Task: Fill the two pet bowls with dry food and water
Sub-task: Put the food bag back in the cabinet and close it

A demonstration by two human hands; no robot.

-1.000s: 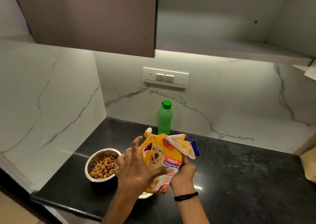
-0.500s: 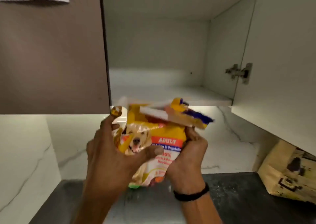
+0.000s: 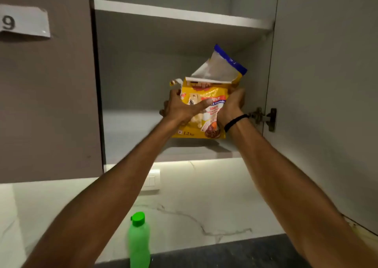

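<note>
**Food bag going onto the cabinet shelf**

An open wall cabinet (image 3: pixel 131 128) fills the upper middle of the frame, its swung-out door (image 3: pixel 327 104) along the right side and a closed door (image 3: pixel 47 104) with a paper label (image 3: pixel 24 21) at the upper left. The dark table (image 3: pixel 235 253) shows only as a strip along the bottom edge. Neither pet bowl is in frame, so how full they are cannot be told.

The dry food bag (image 3: pixel 212 114) stands upright at centre frame, near the front edge of the lower shelf. Its base looks to rest on the shelf, though it may hang just above. Its torn top flap sticks up loose and unsealed. A green bottle (image 3: pixel 139 243) stands at bottom centre, under the left forearm.

The left grip (image 3: pixel 180 108) wraps the bag's left side, thumb spread across the printed front. The right grip (image 3: pixel 233 104) is curled round the right edge, a black wristband (image 3: pixel 235 121) just below it.

Judging the risks: let go this close to the shelf lip, the bag could tip forward and drop. Because the top is open, any tilt would scatter kibble. The arms, coming back down, could also knock the bottle over.
</note>
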